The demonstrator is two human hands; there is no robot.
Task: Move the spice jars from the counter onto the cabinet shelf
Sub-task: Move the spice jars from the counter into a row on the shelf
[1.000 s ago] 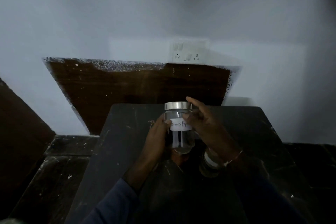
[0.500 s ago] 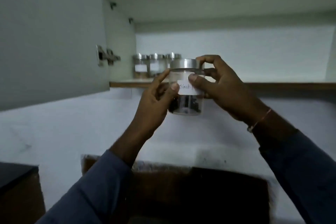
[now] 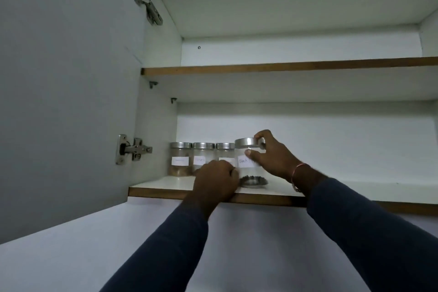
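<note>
White cabinet shelf (image 3: 331, 188), the lower one, carries 3 labelled jars (image 3: 203, 156) in a row at its left end. My right hand (image 3: 275, 159) pinches the pepper jar (image 3: 246, 161) high up, thumb (image 3: 248, 153) on the glass under the steel lid (image 3: 245, 142), fingers curled behind the rim. Its base is at the shelf's front, just beside the row; landed or not, I cannot tell. My left hand (image 3: 214, 181) is curled by the jar's lower left; whether it grips, I cannot tell. I judge the glass rigid, slick, breakable and fairly light, best held around the body, not by the lid alone.
</note>
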